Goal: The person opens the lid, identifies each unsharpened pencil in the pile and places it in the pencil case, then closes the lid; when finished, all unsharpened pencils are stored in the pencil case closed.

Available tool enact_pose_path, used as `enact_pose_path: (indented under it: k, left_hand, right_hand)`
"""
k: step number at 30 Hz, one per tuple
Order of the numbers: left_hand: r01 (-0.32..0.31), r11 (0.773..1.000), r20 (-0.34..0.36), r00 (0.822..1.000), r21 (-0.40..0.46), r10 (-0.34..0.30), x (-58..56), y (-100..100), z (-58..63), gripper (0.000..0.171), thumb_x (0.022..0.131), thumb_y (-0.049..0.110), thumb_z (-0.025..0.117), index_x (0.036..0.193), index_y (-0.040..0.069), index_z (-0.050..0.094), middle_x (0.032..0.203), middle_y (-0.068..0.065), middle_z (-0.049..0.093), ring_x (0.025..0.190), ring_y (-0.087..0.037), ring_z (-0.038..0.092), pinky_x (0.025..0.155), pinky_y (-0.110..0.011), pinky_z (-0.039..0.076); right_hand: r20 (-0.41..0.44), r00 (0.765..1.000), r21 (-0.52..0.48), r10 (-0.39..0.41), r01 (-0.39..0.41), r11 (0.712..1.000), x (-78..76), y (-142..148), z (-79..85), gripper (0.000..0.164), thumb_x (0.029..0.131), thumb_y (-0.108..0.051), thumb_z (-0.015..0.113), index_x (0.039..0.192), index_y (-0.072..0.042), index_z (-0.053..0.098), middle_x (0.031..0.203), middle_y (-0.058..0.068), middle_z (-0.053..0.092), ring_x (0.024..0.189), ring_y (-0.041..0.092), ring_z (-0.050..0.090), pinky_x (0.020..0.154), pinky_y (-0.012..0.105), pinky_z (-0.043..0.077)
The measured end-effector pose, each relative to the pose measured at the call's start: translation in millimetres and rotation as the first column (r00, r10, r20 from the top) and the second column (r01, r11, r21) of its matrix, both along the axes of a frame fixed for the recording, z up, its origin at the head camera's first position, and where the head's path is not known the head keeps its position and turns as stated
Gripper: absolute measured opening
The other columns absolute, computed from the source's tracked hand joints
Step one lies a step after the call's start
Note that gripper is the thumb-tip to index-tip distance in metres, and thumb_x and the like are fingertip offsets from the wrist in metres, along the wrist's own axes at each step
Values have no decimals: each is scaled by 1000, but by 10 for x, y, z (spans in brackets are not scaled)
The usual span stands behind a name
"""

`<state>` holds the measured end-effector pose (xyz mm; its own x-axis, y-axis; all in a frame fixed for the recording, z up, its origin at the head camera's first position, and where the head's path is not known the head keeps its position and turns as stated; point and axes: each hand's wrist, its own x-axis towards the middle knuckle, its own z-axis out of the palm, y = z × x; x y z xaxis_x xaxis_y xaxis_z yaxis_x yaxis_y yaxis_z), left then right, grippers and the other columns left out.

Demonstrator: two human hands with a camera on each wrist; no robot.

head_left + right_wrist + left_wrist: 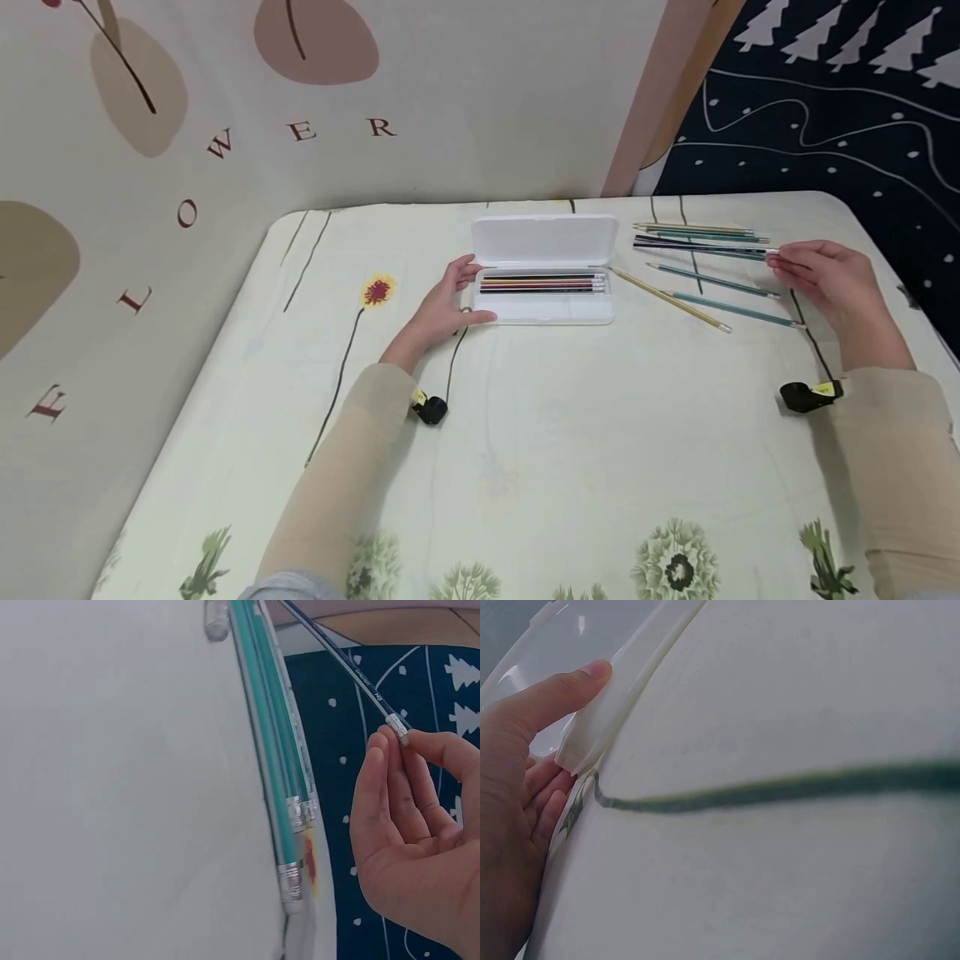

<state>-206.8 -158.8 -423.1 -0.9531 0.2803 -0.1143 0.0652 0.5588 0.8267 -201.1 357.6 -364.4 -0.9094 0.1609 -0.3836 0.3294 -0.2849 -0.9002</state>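
Observation:
A white plastic pencil case (551, 310) lies with its lid (543, 242) raised, and several dark, red and yellow pencils (540, 285) sit in its back part. My left hand (437, 310) grips the case's left end, the thumb (574, 694) on the rim. Over to the right, my right hand (836, 279) pinches a dark blue pencil (352, 671) by its eraser end between thumb and fingertips. That pencil is held raised, above other pencils. Below it in the right wrist view lie teal pencils (270, 742) with silver ferrules.
Right of the case, a yellow pencil (675, 302) and two teal pencils (712, 280) lie spread on the patterned cloth (547, 417). Further back is a group of pencils (697, 230). A dark cloth with white trees (825, 125) hangs beyond the table's right edge.

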Motion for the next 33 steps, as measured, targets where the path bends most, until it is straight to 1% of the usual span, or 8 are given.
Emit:
enact_pose_path:
  k: [3, 5, 9, 13, 16, 22, 27, 33]
  left_hand:
    - [-5, 1000, 5, 1000, -5, 5, 0, -1, 1, 105, 80, 31, 85, 158, 19, 16, 158, -3, 38, 146, -26, 37, 124, -41, 30]
    - [-7, 1000, 6, 1000, -6, 7, 0, 0, 3, 105, 80, 31, 85, 158, 19, 16, 158, -3, 38, 146, -26, 38, 124, -41, 30]
    - [-4, 1000, 5, 1000, -6, 4, -2, 4, 7, 105, 80, 31, 85, 158, 18, 16, 158, -3, 38, 146, -26, 38, 124, -40, 30]
    - [-3, 1000, 5, 1000, 2, 3, 1, 2, 9, 105, 80, 30, 85, 158, 18, 16, 158, -4, 39, 146, -26, 38, 124, -41, 29]
    - [-3, 1000, 5, 1000, 5, 3, 0, -1, 3, 105, 79, 31, 85, 158, 19, 16, 158, -3, 39, 146, -26, 37, 124, -41, 29]
    - [-6, 1000, 8, 1000, 3, 6, -5, -3, -6, 106, 79, 31, 85, 158, 19, 16, 158, -3, 39, 146, -25, 37, 125, -41, 29]
    - [-10, 1000, 13, 1000, 6, 9, 1, -5, 7, 105, 79, 32, 85, 158, 20, 16, 158, -2, 38, 146, -25, 37, 125, -42, 29]
    - [-13, 1000, 19, 1000, 6, 13, 1, -6, 15, 104, 80, 33, 84, 158, 21, 16, 159, -1, 38, 147, -25, 36, 125, -43, 28]
  right_hand:
    - [-3, 1000, -48, -5, 4, 999, -4, -1, 28, 7, 86, -7, 76, 90, -13, 77, 82, -1, 77, 77, 9, 75, 70, 20, 62]
    - [-10, 1000, -75, -3, 3, 997, -2, -4, 43, 6, 87, -6, 75, 89, -12, 77, 82, 1, 77, 77, 11, 75, 69, 21, 62]
    - [-24, 1000, -82, 6, -8, 997, 10, -31, 74, 5, 89, -7, 74, 89, -11, 76, 82, 1, 77, 77, 12, 75, 69, 22, 62]
    - [-46, 998, -83, 37, -41, 996, 28, -96, 107, 4, 89, -8, 73, 91, -10, 76, 83, 2, 76, 77, 12, 75, 68, 22, 62]
    - [-69, 995, -90, 78, -84, 992, 35, -164, 128, 5, 91, -6, 71, 92, -9, 75, 85, 3, 76, 78, 13, 74, 69, 22, 62]
    - [-92, 985, -55, 149, -154, 987, 14, -347, 128, 5, 91, -7, 70, 93, -9, 75, 86, 1, 75, 79, 11, 74, 71, 20, 62]
    - [-119, 971, -19, 206, -209, 978, -38, -525, 103, 6, 92, -8, 69, 92, -10, 75, 87, -1, 75, 80, 9, 74, 72, 18, 61]
    - [-98, 968, -14, 233, -235, 972, -109, -773, 100, 4, 91, -11, 71, 91, -12, 75, 86, -2, 75, 81, 8, 74, 73, 18, 61]
